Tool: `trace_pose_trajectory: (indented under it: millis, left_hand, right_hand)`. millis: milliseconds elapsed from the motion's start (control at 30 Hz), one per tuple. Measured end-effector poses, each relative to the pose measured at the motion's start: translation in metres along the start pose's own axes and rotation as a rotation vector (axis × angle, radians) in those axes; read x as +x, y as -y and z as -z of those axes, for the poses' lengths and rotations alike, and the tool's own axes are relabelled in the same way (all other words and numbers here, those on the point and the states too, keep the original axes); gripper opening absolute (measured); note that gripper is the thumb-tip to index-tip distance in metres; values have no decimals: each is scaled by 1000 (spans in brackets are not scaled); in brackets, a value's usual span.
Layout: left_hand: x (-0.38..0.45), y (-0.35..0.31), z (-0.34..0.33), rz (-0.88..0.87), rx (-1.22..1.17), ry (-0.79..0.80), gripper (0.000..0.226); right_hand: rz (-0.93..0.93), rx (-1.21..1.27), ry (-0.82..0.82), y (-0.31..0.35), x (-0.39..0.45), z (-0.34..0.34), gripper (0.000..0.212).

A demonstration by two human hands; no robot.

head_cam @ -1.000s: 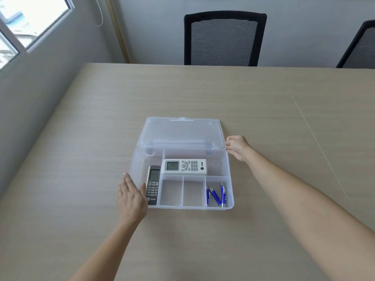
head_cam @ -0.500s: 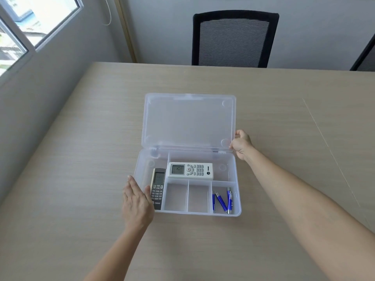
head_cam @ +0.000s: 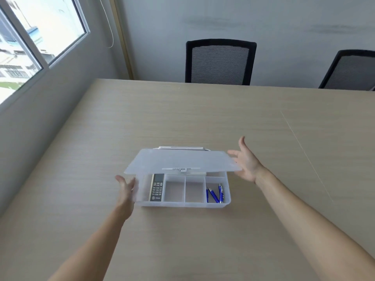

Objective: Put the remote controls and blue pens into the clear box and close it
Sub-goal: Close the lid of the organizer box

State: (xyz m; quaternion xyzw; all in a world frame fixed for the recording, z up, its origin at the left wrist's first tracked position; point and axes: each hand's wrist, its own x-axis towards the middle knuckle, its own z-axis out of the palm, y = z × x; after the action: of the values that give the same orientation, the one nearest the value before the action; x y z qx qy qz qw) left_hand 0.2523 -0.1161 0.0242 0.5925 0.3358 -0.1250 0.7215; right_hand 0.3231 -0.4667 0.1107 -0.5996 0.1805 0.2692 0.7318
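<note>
Table [head_cam: 203, 240] — lid [head_cam: 182, 161] half-lowered, hands seemingly off.

Single head view, high above near table [head_cam: 203, 122] edge, facing forward-down; far wall, chairs [head_cam: 220, 61] at top.

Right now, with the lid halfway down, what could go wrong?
1. The right hand is open beside the lid, not gripping it; the lid may drop and slam.
2. The left hand lies against the box wall under the lid's corner; fingers could get pinched.
3. The pens lie loose and may rattle about.
</note>
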Motion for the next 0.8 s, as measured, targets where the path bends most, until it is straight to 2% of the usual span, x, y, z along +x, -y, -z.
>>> trace_pose_trajectory:
  millis: [67, 167, 267, 300, 367, 400, 467, 500, 600, 800]
  left_hand:
    - [-9, -7, 12, 12, -227, 12, 93]
    - [-22, -9, 17, -35, -277, 32, 88]
    - [-33, -4, 13, -86, 10, 51, 100]
    - [-35, -3, 9, -115, 133, 52, 104]
    - [-40, 1, 2, -179, 363, 23, 97]
    - [-37, 4, 0, -207, 480, 14, 101]
    - [-33, 9, -4, -192, 658, -7, 125]
    - [-31, 13, -6, -186, 719, -26, 135]
    - [-26, 25, -12, -187, 813, -113, 141]
    - [-20, 35, -14, -260, 936, -177, 140]
  right_hand:
    - [3, -94, -17, -24, -7, -3, 74]
    - [48, -253, -129, -58, -9, -5, 89]
    - [93, -413, -157, -81, -14, -13, 75]
    - [88, -449, -149, -88, -13, -13, 81]
    - [60, -516, -153, -98, -7, -7, 111]
    - [41, -550, -146, -111, 9, 7, 129]
    - [-21, -648, -145, -120, 19, 12, 154]
    - [-38, -709, -158, -120, 17, 9, 158]
    - [-64, -829, -212, -110, -9, -20, 151]
    - [-60, -867, -322, -121, -5, -32, 146]
